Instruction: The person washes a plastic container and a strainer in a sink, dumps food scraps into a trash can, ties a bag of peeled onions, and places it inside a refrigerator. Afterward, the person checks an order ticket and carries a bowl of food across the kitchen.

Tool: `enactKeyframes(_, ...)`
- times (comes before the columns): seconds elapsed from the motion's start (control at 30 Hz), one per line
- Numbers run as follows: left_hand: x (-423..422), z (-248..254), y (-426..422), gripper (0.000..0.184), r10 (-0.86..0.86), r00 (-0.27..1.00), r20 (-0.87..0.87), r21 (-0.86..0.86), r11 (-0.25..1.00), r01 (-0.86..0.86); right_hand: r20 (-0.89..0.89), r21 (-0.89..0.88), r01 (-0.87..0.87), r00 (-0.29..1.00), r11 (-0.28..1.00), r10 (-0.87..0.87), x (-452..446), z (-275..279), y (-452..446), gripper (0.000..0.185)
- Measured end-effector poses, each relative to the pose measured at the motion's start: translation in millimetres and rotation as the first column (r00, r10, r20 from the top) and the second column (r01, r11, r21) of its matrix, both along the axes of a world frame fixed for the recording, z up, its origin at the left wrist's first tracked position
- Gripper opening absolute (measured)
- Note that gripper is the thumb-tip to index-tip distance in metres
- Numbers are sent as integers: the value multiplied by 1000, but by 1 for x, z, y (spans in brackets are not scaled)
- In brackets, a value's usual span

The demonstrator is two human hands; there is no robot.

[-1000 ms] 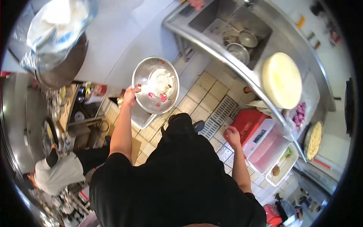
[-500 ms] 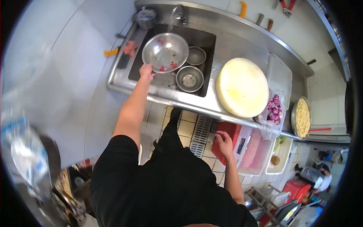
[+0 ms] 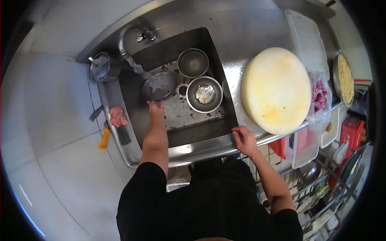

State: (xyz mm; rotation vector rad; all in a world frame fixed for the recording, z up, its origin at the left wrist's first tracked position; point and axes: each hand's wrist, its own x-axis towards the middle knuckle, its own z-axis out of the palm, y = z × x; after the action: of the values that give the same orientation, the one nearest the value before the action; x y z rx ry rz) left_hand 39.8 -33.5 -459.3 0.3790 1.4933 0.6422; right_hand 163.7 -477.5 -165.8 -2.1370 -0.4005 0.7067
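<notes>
My left hand (image 3: 156, 107) is closed on the rim of a metal bowl (image 3: 164, 91). The bowl is tilted low inside the sink (image 3: 185, 138), and a reddish scrap shows in it. Water runs from the faucet (image 3: 123, 44) into or beside the bowl; I cannot tell exactly which. Two smaller metal bowls stand to its right: one bowl (image 3: 193, 63) at the back, and another bowl (image 3: 216, 105) nearer me. Over the sink's front edge, beside the round cutting board (image 3: 277, 90), my right hand (image 3: 245, 141) has its fingers loosely bent and apart, holding nothing.
Pinkish raw meat (image 3: 118, 116) lies on the left sink ledge, near a metal pot (image 3: 103, 68). Right of the board are a bag of purple shallots (image 3: 320, 96), a clear plastic lid (image 3: 307, 40) and a pan of noodles (image 3: 345, 80). A plastic bin (image 3: 302, 148) stands below the counter.
The large bowl has gone down and tipped in the sink, its contents mostly gone. My right hand has come up to the sink's front edge. My view has shifted closer to the sink.
</notes>
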Motion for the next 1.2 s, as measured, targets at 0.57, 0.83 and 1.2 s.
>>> enactKeyframes(0.57, 111, -157, -35, 44, -41, -430, -902, -280, -703, 653, 217, -219, -65, 970, 974, 114, 29, -104, 29, 7)
enactKeyframes(0.83, 133, -130, -49, 53, -393, -420, -818, -128, -588, 799, 213, -245, -63, 970, 968, 117, 33, -119, 33, 7)
enactKeyframes(1.2, 105, -159, -25, 58, -146, -666, -731, -384, -720, 579, 223, -244, -52, 969, 968, 108, 31, -109, 42, 7)
